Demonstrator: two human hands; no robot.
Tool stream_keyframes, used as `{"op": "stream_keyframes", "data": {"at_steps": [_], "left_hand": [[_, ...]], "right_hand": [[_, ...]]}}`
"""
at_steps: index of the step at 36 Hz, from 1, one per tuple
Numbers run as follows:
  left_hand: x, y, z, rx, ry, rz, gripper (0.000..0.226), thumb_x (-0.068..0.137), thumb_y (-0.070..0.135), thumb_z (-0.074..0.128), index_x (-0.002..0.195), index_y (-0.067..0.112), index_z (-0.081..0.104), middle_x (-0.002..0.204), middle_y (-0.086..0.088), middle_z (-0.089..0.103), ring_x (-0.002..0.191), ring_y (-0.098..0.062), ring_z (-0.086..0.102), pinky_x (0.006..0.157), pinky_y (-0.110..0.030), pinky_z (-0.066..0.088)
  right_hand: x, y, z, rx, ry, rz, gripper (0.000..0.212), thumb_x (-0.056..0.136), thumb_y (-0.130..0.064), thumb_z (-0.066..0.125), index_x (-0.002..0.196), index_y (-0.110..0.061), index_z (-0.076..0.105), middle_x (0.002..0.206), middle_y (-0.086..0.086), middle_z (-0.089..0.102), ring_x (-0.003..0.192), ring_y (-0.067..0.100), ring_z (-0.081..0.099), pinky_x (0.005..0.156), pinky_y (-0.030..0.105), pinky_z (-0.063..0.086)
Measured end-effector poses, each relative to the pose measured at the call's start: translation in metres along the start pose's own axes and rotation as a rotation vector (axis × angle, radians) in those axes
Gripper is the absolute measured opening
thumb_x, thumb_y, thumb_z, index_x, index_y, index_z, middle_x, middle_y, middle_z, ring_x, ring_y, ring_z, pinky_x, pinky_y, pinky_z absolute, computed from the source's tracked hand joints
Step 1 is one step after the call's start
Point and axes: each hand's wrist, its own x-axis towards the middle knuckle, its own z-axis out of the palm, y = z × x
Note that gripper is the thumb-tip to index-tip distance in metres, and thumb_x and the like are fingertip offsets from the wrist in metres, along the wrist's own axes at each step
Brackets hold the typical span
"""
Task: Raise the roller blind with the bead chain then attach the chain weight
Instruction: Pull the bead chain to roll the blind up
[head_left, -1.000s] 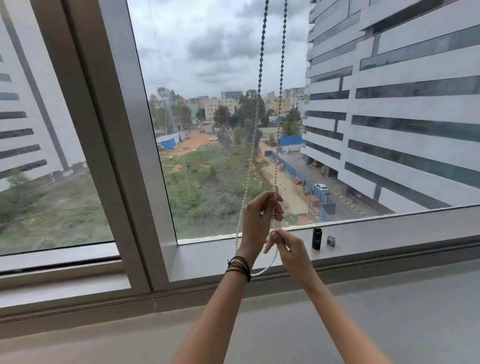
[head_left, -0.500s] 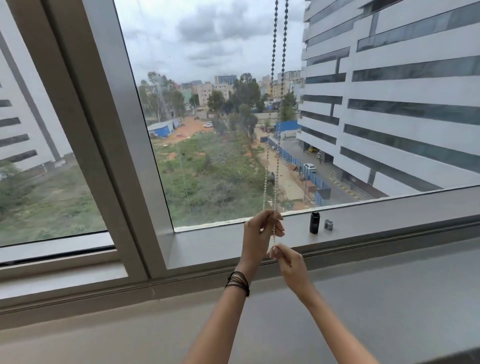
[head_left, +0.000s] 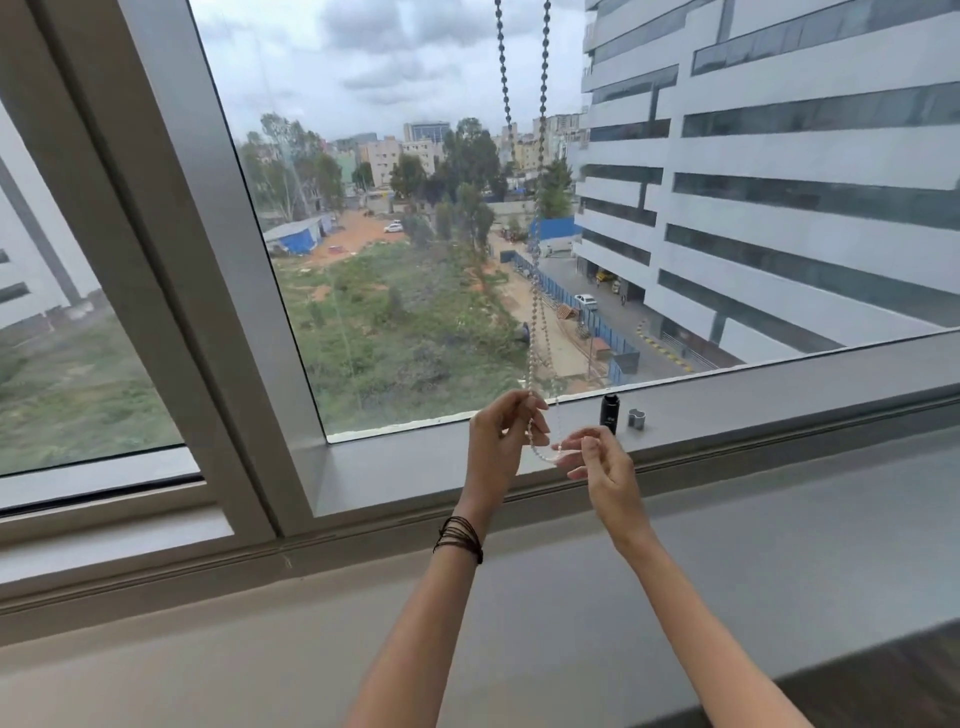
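Observation:
The bead chain (head_left: 535, 291) hangs as two strands from above the frame down in front of the window glass. Its bottom loop curves between my hands just above the sill. My left hand (head_left: 501, 441) pinches the left strand near the loop, fingers curled. My right hand (head_left: 602, 462) pinches the right end of the loop with thumb and fingertip. A black cylindrical chain weight (head_left: 609, 413) stands upright on the sill just behind my right hand. A small grey cap piece (head_left: 636, 418) stands to its right. The roller blind itself is out of view.
A thick grey window mullion (head_left: 208, 260) slants down to the left of the chain. The grey window sill (head_left: 779, 400) runs right from it, with a wider ledge (head_left: 753, 545) below. Dark thread bracelets (head_left: 460, 538) circle my left wrist.
My hands have lowered to the chain's bottom end. The right hand moved right and apart from the left, so the loop now spreads between them. The view tilted down.

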Motion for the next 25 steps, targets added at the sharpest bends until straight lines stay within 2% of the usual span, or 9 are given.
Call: {"op": "stream_keyframes", "data": {"at_steps": [4, 8, 11, 14, 18, 20, 22, 25], "left_hand": [[-0.005, 0.002, 0.004, -0.008, -0.004, 0.019, 0.023, 0.096, 0.01, 0.05, 0.081, 0.022, 0.063, 0.063, 0.007, 0.064, 0.056, -0.013, 0.063, 0.056, -0.023, 0.053], [-0.012, 0.001, 0.006, -0.039, 0.023, 0.03, 0.024, 0.095, 0.01, 0.051, 0.08, 0.023, 0.065, 0.061, 0.007, 0.065, 0.057, -0.011, 0.064, 0.057, -0.021, 0.053], [-0.015, 0.001, 0.009, -0.036, 0.025, 0.04, 0.022, 0.094, 0.01, 0.051, 0.081, 0.021, 0.065, 0.06, 0.009, 0.066, 0.057, -0.011, 0.065, 0.058, -0.023, 0.055], [-0.018, 0.001, 0.015, -0.001, 0.008, 0.054, 0.021, 0.095, 0.01, 0.052, 0.081, 0.02, 0.064, 0.06, 0.007, 0.065, 0.057, -0.013, 0.065, 0.059, -0.027, 0.055], [-0.019, 0.002, 0.024, 0.033, -0.002, 0.073, 0.017, 0.094, 0.007, 0.052, 0.084, 0.012, 0.064, 0.062, 0.002, 0.062, 0.057, -0.009, 0.062, 0.059, -0.023, 0.054], [-0.02, 0.002, 0.029, 0.063, 0.006, 0.088, 0.016, 0.093, 0.002, 0.052, 0.086, 0.008, 0.065, 0.065, -0.001, 0.063, 0.058, -0.003, 0.061, 0.058, -0.016, 0.051], [-0.019, 0.002, 0.033, 0.089, 0.013, 0.097, 0.017, 0.092, -0.001, 0.051, 0.087, 0.008, 0.064, 0.065, 0.004, 0.061, 0.058, 0.002, 0.059, 0.055, -0.01, 0.047], [-0.02, 0.0, 0.038, 0.119, 0.016, 0.084, 0.014, 0.093, -0.001, 0.05, 0.087, 0.002, 0.063, 0.065, 0.008, 0.057, 0.056, 0.004, 0.055, 0.054, -0.008, 0.042]], "right_hand": [[0.001, -0.005, -0.009, -0.02, 0.041, 0.0, 0.022, 0.1, -0.012, 0.037, 0.092, -0.009, 0.058, 0.09, 0.004, 0.069, 0.07, 0.012, 0.067, 0.059, 0.017, 0.051], [-0.006, -0.009, -0.015, -0.047, 0.04, -0.002, 0.023, 0.099, -0.012, 0.039, 0.089, -0.013, 0.059, 0.091, 0.003, 0.07, 0.072, 0.012, 0.067, 0.061, 0.021, 0.051], [-0.01, -0.016, -0.014, -0.09, 0.067, -0.047, 0.021, 0.098, -0.011, 0.041, 0.092, -0.019, 0.06, 0.096, 0.002, 0.068, 0.082, 0.013, 0.064, 0.068, 0.023, 0.051], [-0.009, -0.034, -0.011, -0.15, 0.143, -0.173, 0.019, 0.097, -0.015, 0.044, 0.099, -0.02, 0.062, 0.103, -0.003, 0.062, 0.095, 0.014, 0.059, 0.077, 0.013, 0.045], [0.001, -0.067, -0.005, -0.204, 0.165, -0.314, 0.025, 0.096, -0.02, 0.044, 0.108, -0.012, 0.064, 0.123, 0.007, 0.049, 0.123, 0.017, 0.044, 0.103, 0.029, 0.037], [0.007, -0.08, -0.004, -0.24, 0.116, -0.35, 0.027, 0.093, -0.024, 0.046, 0.107, -0.011, 0.065, 0.13, 0.011, 0.045, 0.13, 0.021, 0.038, 0.107, 0.03, 0.033], [0.012, -0.087, -0.003, -0.242, 0.048, -0.361, 0.023, 0.094, -0.022, 0.049, 0.103, -0.011, 0.067, 0.132, 0.012, 0.044, 0.133, 0.021, 0.035, 0.11, 0.034, 0.031], [0.018, -0.087, -0.004, -0.205, 0.052, -0.366, 0.019, 0.093, -0.012, 0.053, 0.087, -0.006, 0.069, 0.126, 0.012, 0.049, 0.129, 0.021, 0.04, 0.107, 0.043, 0.035]]}}
